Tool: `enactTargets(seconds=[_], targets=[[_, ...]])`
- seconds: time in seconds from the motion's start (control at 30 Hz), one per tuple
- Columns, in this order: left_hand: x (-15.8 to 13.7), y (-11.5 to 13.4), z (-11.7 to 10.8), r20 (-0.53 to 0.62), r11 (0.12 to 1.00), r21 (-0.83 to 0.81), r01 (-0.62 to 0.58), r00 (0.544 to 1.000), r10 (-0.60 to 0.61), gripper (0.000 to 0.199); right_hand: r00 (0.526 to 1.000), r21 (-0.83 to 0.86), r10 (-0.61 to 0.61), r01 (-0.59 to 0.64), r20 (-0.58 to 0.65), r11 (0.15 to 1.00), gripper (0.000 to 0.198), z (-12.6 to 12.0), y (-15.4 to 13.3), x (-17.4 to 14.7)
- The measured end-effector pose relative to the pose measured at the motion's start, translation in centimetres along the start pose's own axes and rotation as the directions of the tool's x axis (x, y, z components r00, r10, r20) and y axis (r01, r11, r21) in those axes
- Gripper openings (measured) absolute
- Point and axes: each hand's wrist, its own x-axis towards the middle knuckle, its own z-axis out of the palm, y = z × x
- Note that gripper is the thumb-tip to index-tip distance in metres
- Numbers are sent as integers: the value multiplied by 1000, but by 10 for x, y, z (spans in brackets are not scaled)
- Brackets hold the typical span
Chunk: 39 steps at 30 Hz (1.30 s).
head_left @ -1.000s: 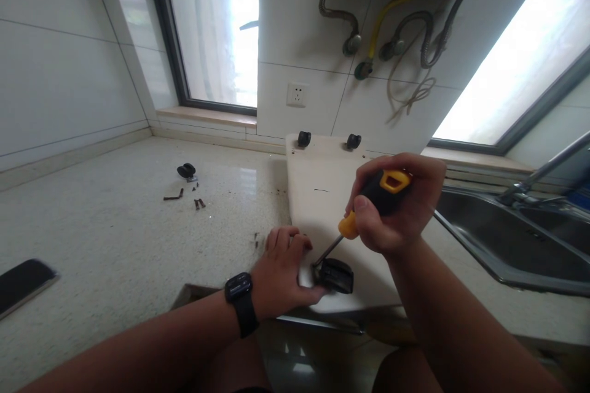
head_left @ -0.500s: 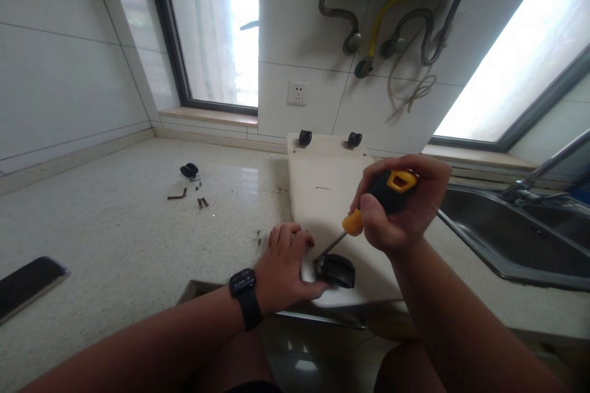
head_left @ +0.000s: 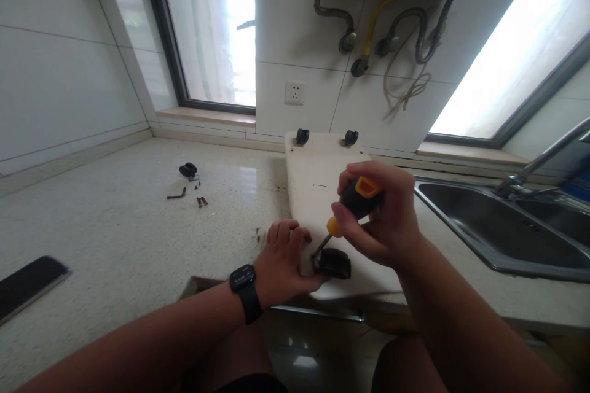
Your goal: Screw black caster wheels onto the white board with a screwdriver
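My right hand (head_left: 389, 221) is closed round the black and yellow handle of a screwdriver (head_left: 335, 227). Its shaft slants down to the left, the tip at the base of a black caster wheel (head_left: 335, 264). That caster sits at the near end of a white board (head_left: 306, 166) on the counter. Curled over the board's near left part, my left hand (head_left: 283, 267) has its fingers behind the caster's base and its thumb in front. A screw head under the tip is too small to make out. Two more casters, a left one (head_left: 302, 136) and a right one (head_left: 351, 138), stand at the far end.
On the speckled counter (head_left: 115, 227) lie a loose caster (head_left: 187, 170), an L-shaped piece (head_left: 177, 194) and several small screws (head_left: 201, 201). A dark phone-like slab (head_left: 32, 285) is at the left. The steel sink (head_left: 488, 227) is at the right, below wall pipes (head_left: 332, 10).
My right hand and the screwdriver have shifted left, and the handle has turned, with the shaft steeper. The tip stays at the caster's base. My left hand stays in place.
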Motion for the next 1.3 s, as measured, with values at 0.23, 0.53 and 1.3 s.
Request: enactTargets(seconds=[0.23,0.53,1.3], targets=[[-3,15,6,11,997,0,78,997,-78,59,929,107,266,-300,257,948,71,-30,-23,-2],[-7,42,40,-101,995,76,66,993,-58,53,960,-244,208,-160,186,957,53,-67,-54,-13],[53,92,-39,94,865,-497,71,995,-28,46,916,-292,299,-218,268,931,63,-82,-70,-6]])
